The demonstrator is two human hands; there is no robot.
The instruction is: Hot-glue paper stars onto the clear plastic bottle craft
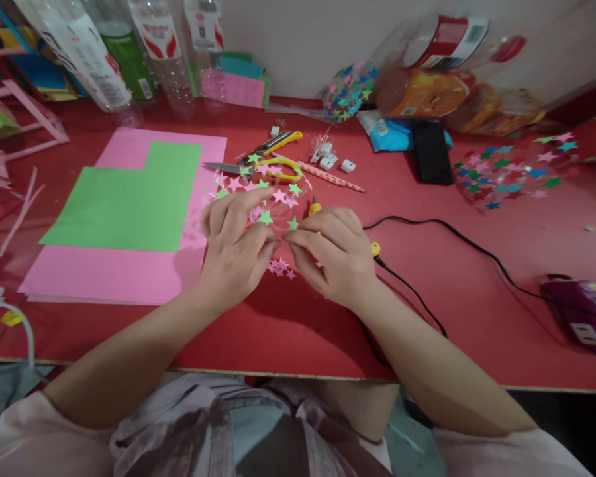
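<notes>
Clear plastic covered with pink and green paper stars [265, 217] is at the middle of the table, under and behind my fingers. My left hand [238, 255] is closed around its left side, with thumb and forefinger pinched together. Close beside it, my right hand [338, 258] also pinches; whatever is between those fingertips is too small to make out. The two sets of fingertips almost meet. Several loose pink stars [279, 267] lie just below them. A yellow glue gun [314, 208] with a dark tip lies mostly hidden behind my right hand.
Yellow-handled scissors [221, 167], a box cutter [273, 144] and a patterned straw [332, 175] lie beyond my hands. Green paper [124, 205] rests on pink sheets [104, 275] at left. Bottles [161, 59] line the back. A black cord [457, 228], phone [431, 152] and purple power strip [579, 311] are right.
</notes>
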